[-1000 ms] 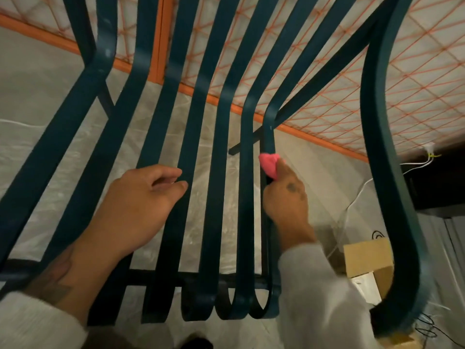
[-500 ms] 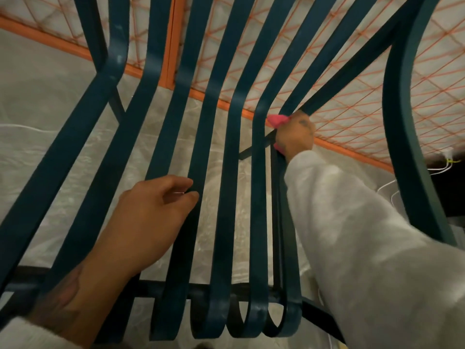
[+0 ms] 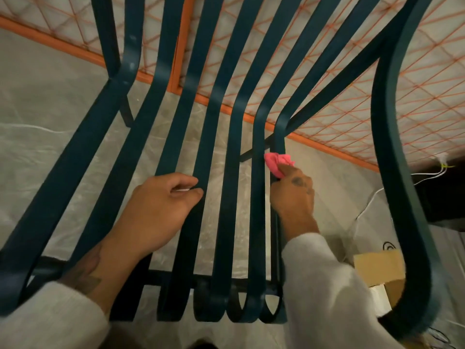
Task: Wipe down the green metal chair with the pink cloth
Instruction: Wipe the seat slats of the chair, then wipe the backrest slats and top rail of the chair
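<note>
Right hand (image 3: 293, 195) is pinching the cloth (image 3: 278, 162) on the end slat (image 3: 279, 137), wiping; left hand (image 3: 161, 210) is gripping a middle slat (image 3: 207, 137); next stroke probably needing firm pressure.

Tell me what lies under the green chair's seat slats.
Between the slats, pale plastic-covered floor and a dark brace show. Whatever lies directly beneath each slat, the left hand and the right hand pinching the pink cloth is covered.

Pale sleeves (image 3: 327, 285); tattoos (image 3: 298, 182) on R grip (image 3: 293, 200), L forearm (image 3: 86, 272).
</note>
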Demonstrator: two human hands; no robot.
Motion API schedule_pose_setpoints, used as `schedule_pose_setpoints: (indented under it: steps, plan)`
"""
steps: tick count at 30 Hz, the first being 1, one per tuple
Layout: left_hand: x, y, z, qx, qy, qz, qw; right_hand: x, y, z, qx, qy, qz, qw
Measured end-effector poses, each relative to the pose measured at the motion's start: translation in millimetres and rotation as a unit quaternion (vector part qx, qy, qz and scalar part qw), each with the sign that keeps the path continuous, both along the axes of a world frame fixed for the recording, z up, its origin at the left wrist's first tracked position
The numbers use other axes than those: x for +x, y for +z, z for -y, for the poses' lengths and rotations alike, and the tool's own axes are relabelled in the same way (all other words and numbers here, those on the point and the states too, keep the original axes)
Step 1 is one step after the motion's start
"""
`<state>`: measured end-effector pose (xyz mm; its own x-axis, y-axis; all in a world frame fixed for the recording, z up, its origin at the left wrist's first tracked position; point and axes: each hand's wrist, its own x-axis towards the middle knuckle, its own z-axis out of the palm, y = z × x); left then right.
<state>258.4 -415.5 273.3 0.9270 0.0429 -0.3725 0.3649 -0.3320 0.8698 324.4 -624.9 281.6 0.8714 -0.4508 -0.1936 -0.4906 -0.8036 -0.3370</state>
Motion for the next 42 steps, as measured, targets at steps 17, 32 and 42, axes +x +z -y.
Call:
schedule_pose_setpoints:
  steps: [17, 32, 42]
  plan:
    - [-70, 110, -54, -0.067, 0.105, 0.095, 0.988, -138, 132, -90, 0.532, 0.001, 0.05, 0.845]
    - [-173, 268, -125, -0.02, 0.089, 0.196, 0.976, -229, 260, -149, 0.614, 0.06, 0.097, 0.781]
    - [-111, 238, -142, 0.119, 0.078, 0.203, 0.969, -179, 228, -149, 0.624, 0.011, 0.055, 0.78]
